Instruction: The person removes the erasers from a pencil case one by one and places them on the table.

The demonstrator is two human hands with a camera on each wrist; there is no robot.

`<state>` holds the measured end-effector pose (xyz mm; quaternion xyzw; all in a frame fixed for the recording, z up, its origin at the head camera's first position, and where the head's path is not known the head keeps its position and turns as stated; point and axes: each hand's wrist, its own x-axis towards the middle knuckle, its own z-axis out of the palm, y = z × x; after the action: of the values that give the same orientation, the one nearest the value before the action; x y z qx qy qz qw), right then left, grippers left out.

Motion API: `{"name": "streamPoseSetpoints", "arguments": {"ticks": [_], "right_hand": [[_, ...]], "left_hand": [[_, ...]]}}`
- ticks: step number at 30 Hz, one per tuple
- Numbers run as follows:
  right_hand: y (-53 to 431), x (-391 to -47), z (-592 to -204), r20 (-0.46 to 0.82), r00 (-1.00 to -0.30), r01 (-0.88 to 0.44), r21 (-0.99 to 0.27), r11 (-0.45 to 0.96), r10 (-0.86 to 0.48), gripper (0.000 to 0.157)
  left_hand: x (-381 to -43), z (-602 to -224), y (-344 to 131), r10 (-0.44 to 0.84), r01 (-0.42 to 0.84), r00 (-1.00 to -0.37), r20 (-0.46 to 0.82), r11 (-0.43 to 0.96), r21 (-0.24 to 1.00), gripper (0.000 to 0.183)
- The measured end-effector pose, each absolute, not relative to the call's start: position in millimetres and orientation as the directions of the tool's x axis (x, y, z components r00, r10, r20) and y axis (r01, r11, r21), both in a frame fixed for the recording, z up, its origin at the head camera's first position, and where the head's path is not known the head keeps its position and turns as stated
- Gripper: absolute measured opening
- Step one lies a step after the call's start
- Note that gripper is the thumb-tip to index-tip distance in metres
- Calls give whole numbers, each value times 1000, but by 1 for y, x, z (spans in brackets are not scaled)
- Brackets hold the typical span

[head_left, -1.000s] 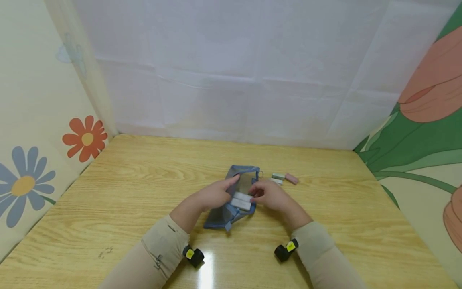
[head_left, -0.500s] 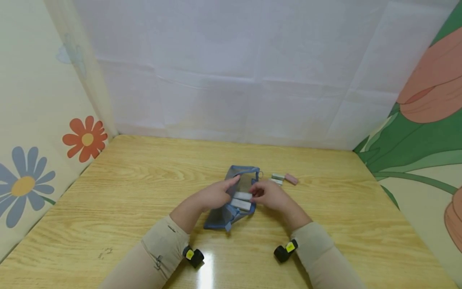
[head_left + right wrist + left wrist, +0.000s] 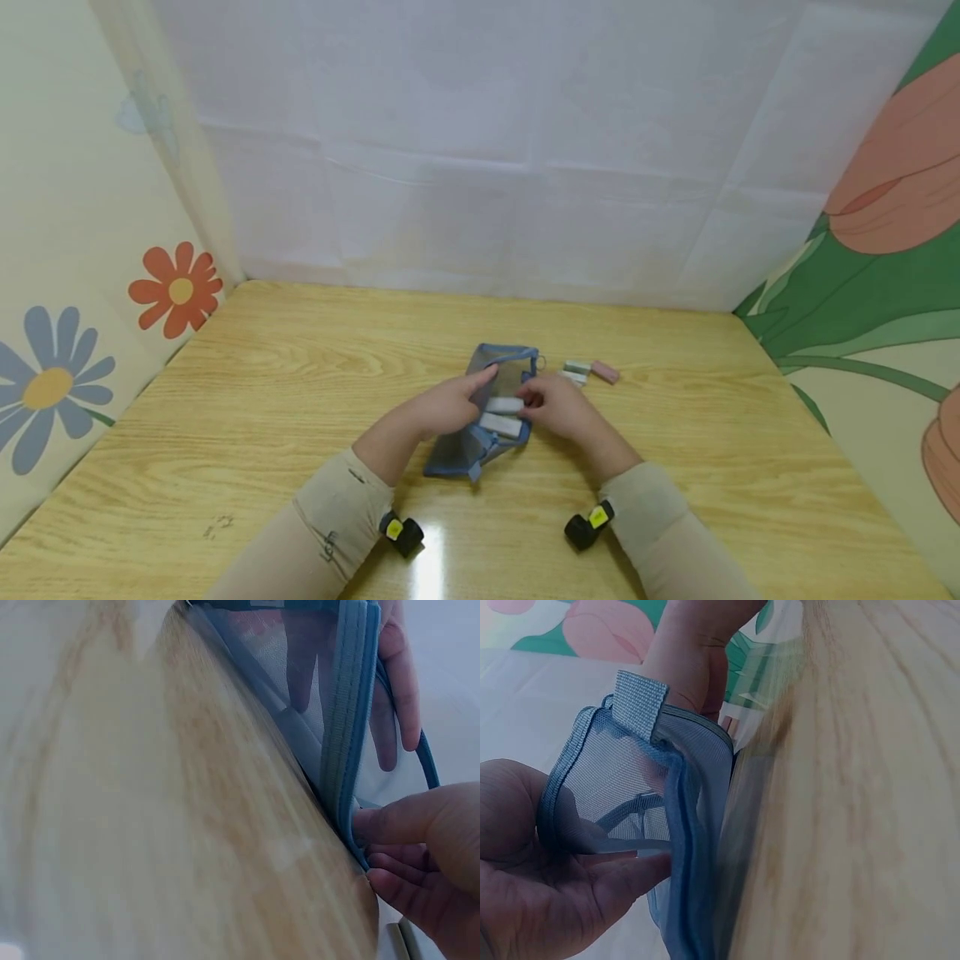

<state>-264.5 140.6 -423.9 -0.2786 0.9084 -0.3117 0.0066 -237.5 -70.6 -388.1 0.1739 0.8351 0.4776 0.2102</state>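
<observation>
A blue mesh zip pouch sits mid-table with its mouth spread. Two small white blocks, shaped like erasers, lie inside, the far one turned slightly away from the near one. My left hand grips the pouch's left side, thumb up at the mouth; in the left wrist view a mesh wall lies between thumb and fingers. Curled at the pouch's right end, my right hand seems to pinch the far white block by its right end. In the right wrist view the thumb tip is partly hidden behind the zip edge.
Right of the pouch on the wooden table lie a green block, a white block and a pink block. A white sheet hangs behind; flower-patterned panels flank the table.
The far white block has separated from the near one and turned slightly, with a gap between them. My right wrist has shifted slightly left; the left hand and pouch stay nearly still.
</observation>
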Motion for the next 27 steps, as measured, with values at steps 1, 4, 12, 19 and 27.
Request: {"name": "streamPoseSetpoints", "arguments": {"ticks": [1, 4, 12, 19, 27], "right_hand": [[140, -264, -423, 166, -844, -506, -561, 655, -510, 16], [139, -264, -423, 168, -844, -508, -553, 661, -509, 13], [145, -267, -421, 67, -891, -375, -665, 645, -449, 12], [156, -270, -415, 44, -899, -310, -765, 564, -435, 16], [163, -270, -410, 32, -897, -290, -796, 532, -442, 19]], "left_hand": [[-238, -388, -71, 490, 88, -852, -185, 482, 872, 76], [-238, -389, -71, 485, 85, -856, -180, 474, 877, 77], [-238, -389, -70, 470, 69, -865, -175, 457, 887, 79], [-239, -388, -70, 466, 57, -866, -183, 455, 889, 80], [-239, -388, -70, 467, 69, -867, -176, 461, 885, 79]]}}
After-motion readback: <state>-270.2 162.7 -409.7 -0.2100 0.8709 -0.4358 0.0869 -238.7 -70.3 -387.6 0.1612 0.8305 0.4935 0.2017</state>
